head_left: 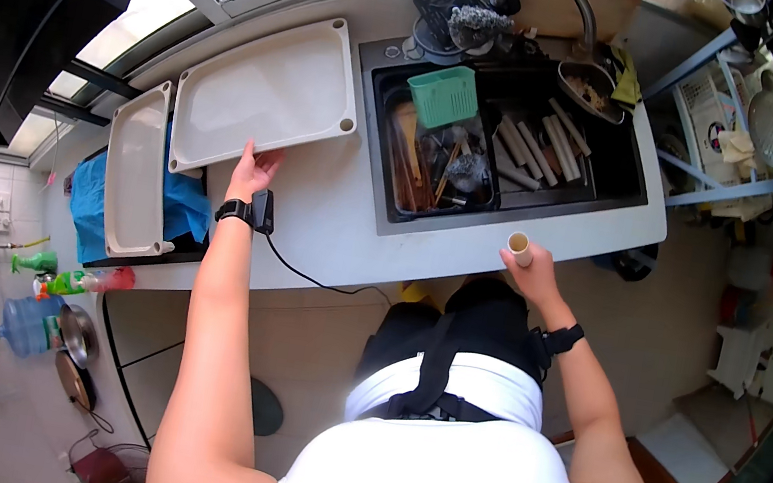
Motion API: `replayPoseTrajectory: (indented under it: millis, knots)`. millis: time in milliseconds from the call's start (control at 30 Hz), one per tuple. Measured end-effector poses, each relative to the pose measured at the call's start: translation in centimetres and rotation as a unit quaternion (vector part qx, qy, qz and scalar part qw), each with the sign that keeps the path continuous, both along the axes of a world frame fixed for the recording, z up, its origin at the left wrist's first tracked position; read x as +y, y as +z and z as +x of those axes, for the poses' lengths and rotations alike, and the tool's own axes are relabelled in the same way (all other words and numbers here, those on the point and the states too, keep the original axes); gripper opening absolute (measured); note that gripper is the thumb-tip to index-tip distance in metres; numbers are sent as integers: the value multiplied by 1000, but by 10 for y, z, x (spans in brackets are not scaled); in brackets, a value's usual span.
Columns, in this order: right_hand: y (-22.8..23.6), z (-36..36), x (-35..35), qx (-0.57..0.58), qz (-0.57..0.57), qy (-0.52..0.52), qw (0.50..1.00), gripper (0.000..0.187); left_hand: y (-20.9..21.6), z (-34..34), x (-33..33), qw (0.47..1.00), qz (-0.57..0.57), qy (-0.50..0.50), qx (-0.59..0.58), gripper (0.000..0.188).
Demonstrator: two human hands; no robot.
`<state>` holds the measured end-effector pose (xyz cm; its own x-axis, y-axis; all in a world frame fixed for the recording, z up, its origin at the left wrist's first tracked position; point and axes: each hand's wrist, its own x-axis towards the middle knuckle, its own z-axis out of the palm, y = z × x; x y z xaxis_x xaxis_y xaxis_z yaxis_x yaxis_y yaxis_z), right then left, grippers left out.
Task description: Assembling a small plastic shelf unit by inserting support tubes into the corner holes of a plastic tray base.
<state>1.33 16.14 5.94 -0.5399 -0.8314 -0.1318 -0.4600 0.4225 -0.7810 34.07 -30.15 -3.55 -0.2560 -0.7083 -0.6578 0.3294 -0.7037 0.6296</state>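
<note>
My left hand (254,174) is at the front edge of a large beige plastic shelf tray (264,86) with round holes in its corners, its fingers closed on the rim. The tray lies at a slant on the counter below the window. A second such tray, smaller in view (137,172), rests to its left over blue plastic sheeting (182,194). In front of the sink, near the counter's front edge, my right hand (535,275) grips a short beige hollow tube (520,249), its open end facing up. Several similar tubes (542,150) lie in the sink's right basin.
The black sink (377,205) has a green basket (444,96) and utensils in its left basin. A curved faucet (585,10) rises behind. Bottles (30,324) and pans stand at left; a rack with ladles (771,131) stands right. A black cable (319,284) crosses the counter edge.
</note>
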Motion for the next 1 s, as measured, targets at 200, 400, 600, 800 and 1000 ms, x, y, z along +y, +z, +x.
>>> replayPoseTrajectory:
  millis: [200,400,600,800,1000]
  knots:
    - [-24,-3,0,-60,-64,-2,996,16,25,-33,19,996,35,-79,27,54]
    - [-36,-2,24,-112,-58,-27,992,18,15,-56,9,998,43,40,36,37]
    - [-46,-15,33,-136,-56,-28,989,18,74,-35,-8,995,-50,-1,90,23]
    - [-51,-24,0,-158,-33,32,986,20,144,-25,14,996,-39,12,86,26]
    - [-57,-25,-13,-175,-33,66,982,19,208,-24,17,979,37,33,197,31]
